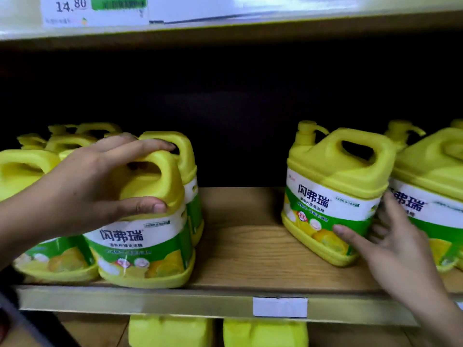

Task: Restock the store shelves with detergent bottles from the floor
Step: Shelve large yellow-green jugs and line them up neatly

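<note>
On shelf (238, 246) | your left hand (82, 186) curls over left bottle (142, 246) handle, thumb in front, probably steadying it in its row; right hand (395, 249) fingers spread, thumb on tilted right bottle (333, 196), likely nudging it straight; both bottles shelved

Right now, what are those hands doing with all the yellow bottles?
A person is arranging detergent bottles on a wooden shelf. The left hand grips the left bottle by its top; the right hand touches the lower side of the right bottle with loose fingers. Bare shelf lies between the two groups.
</note>
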Action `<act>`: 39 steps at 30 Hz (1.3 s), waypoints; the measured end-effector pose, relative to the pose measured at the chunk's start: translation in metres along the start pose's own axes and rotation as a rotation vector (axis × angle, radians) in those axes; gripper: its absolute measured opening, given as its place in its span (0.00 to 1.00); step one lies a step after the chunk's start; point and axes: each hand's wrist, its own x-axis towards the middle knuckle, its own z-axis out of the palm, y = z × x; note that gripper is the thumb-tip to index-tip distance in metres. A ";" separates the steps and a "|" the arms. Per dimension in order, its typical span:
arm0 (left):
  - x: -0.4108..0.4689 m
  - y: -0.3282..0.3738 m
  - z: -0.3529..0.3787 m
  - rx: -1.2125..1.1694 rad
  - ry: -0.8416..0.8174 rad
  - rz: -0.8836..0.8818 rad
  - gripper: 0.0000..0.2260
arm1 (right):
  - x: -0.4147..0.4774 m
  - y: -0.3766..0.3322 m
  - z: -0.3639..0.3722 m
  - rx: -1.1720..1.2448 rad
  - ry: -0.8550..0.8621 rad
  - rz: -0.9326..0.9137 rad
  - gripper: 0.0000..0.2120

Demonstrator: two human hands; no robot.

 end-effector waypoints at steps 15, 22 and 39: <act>-0.003 0.003 0.001 -0.017 0.009 -0.085 0.36 | 0.061 -0.009 0.035 -0.252 -0.249 -0.194 0.38; -0.004 0.006 0.000 0.028 0.020 -0.046 0.36 | 0.083 -0.017 0.085 -0.019 -0.404 -0.092 0.34; -0.005 0.005 -0.001 0.063 -0.012 -0.092 0.36 | 0.094 -0.072 0.192 0.048 -0.592 -0.068 0.28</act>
